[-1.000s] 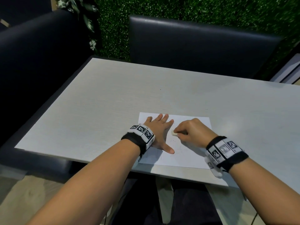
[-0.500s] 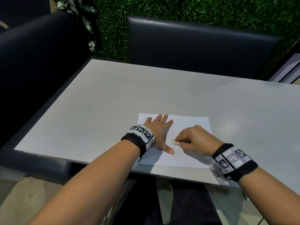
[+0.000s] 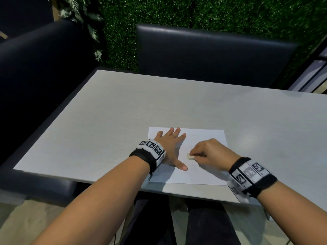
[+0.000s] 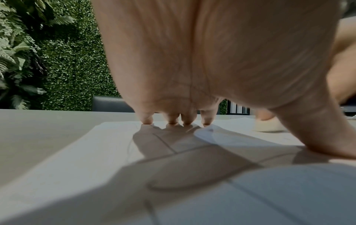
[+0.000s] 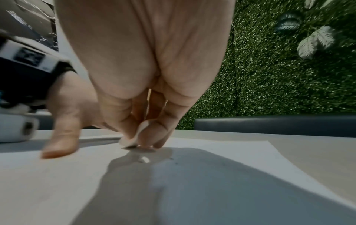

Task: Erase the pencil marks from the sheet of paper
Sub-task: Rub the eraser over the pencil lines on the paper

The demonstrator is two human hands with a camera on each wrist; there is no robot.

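A white sheet of paper (image 3: 203, 172) lies near the front edge of the grey table (image 3: 106, 121). My left hand (image 3: 172, 147) presses flat on the sheet's left part, fingers straight and thumb spread toward the right. My right hand (image 3: 208, 153) pinches a small white eraser (image 3: 190, 157) and holds its tip down on the paper's middle. In the right wrist view the eraser (image 5: 134, 135) sits between thumb and fingers on the sheet (image 5: 192, 182), with crumbs beside it. Faint pencil lines (image 4: 167, 144) cross the paper (image 4: 96, 152) under my left palm in the left wrist view.
A dark padded chair (image 3: 212, 55) stands across the table and a dark bench (image 3: 35, 76) runs along its left side. A green hedge wall (image 3: 194, 11) rises behind. My dark trousers (image 3: 177, 223) show under the front edge.
My right hand has slid the eraser down the sheet toward me and a little to the right. The left hand has stayed pressed on the paper.
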